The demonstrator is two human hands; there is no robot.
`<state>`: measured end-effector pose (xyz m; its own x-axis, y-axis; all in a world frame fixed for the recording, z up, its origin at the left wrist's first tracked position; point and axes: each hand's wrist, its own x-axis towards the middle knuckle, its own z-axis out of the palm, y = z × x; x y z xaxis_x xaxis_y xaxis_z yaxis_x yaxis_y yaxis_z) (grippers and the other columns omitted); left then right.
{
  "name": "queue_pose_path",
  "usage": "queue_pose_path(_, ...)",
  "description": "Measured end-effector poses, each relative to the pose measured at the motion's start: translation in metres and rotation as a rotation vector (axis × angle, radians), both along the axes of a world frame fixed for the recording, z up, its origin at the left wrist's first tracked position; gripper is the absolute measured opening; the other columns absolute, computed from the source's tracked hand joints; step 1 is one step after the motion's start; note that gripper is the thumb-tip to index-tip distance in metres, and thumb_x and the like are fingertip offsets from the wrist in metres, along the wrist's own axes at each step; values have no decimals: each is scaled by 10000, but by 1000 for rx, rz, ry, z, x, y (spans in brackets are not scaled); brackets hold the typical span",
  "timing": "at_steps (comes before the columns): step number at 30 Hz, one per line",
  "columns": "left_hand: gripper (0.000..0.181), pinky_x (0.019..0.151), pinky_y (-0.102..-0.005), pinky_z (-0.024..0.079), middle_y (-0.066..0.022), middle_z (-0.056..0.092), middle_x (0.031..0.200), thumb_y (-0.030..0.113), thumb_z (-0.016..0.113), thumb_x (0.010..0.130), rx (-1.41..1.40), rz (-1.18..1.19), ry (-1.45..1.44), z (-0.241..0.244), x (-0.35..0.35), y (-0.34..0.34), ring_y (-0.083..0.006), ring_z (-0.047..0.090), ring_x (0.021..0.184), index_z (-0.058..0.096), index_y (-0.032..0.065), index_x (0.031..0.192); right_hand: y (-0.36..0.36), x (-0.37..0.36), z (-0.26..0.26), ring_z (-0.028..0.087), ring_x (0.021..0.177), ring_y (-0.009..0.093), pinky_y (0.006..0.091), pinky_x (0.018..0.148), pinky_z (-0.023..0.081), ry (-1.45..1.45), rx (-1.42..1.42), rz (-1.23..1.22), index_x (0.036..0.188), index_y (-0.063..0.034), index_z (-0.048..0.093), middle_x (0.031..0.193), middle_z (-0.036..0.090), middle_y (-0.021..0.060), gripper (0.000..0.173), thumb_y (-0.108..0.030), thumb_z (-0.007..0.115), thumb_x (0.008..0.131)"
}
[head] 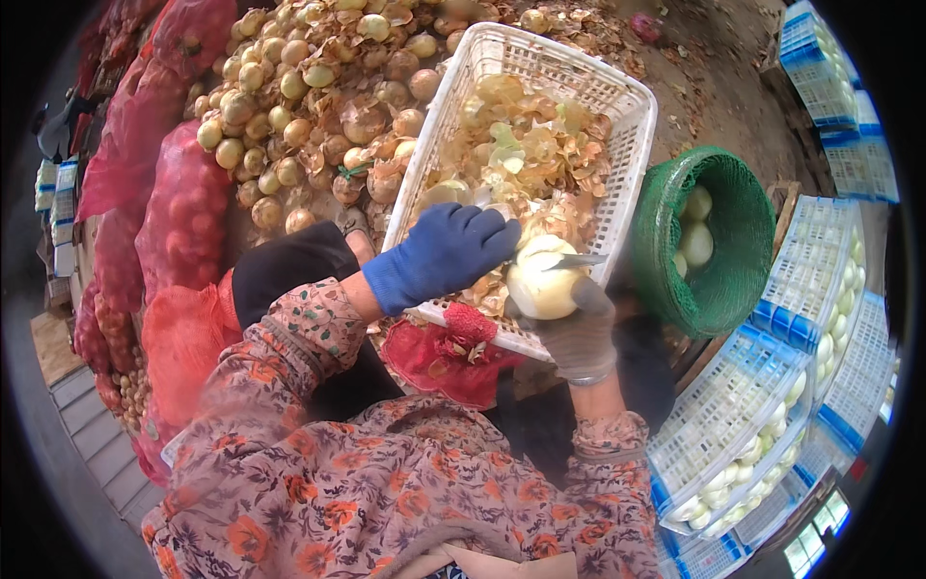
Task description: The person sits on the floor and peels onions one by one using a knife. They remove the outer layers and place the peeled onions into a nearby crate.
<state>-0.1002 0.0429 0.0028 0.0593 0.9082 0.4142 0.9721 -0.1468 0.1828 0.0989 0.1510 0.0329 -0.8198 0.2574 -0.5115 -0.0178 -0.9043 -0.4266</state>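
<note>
My right hand [571,333], in a grey glove, holds a pale, partly peeled onion [541,288] over the near right corner of a white plastic crate [647,137]. My left hand [457,250], in a blue knitted glove, is curled closed against the onion's left side. A knife blade [579,261] lies across the onion's top, its tip pointing right. The knife's handle is hidden, apparently within the blue glove. Loose onion skins [535,155] fill much of the crate. A lifted flap of skin or flesh shows beside the blade.
A heap of unpeeled onions [289,87] spreads beyond the crate to the left. Red mesh sacks [184,210] line the left side. To the right stand a green net-lined tub [731,289] with peeled onions and stacked white-and-blue crates [738,412]. Red netting [448,362] lies between my legs.
</note>
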Motion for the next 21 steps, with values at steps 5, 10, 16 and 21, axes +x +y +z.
queue_pose_path(5, 91, 557, -362, 510, -39, 614, 823, 174, 671, 872, -441, 208, 79, -28, -27, -10, -206, 659, 705, 630, 112, 925, 4, 17, 2, 721, 898, 319, 365, 721, 596, 75, 32, -58, 1359, 33, 504, 1154, 666, 189, 825, -342, 837, 704)
queue_pose_path(10, 165, 613, -397, 516, -121, 647, 828, 113, 703, 905, -201, 112, -853, -14, -4, -4, -316, 673, 722, 661, 49, 1052, 7, 16, 1, 670, 1106, 270, 386, 911, 590, 8, 158, -61, 1412, -20, 504, 1241, 655, 133, 826, -246, 882, 713)
queue_pose_path(16, 323, 652, -382, 523, -83, 644, 863, 110, 752, 835, -229, -43, -478, 17, 1, -9, -293, 657, 724, 657, 93, 1143, 11, 12, -3, 643, 1165, 225, 363, 1009, 547, -61, 300, 1, 1421, -22, 498, 1295, 632, 104, 908, -307, 942, 681)
queue_pose_path(21, 427, 654, -344, 509, -15, 620, 895, 128, 737, 761, -155, -97, -186, 21, -4, -21, -216, 656, 769, 649, 105, 1179, 9, 11, -2, 646, 1167, 229, 355, 1008, 543, -11, 187, -30, 1428, -5, 469, 1288, 635, 121, 956, -361, 948, 681)
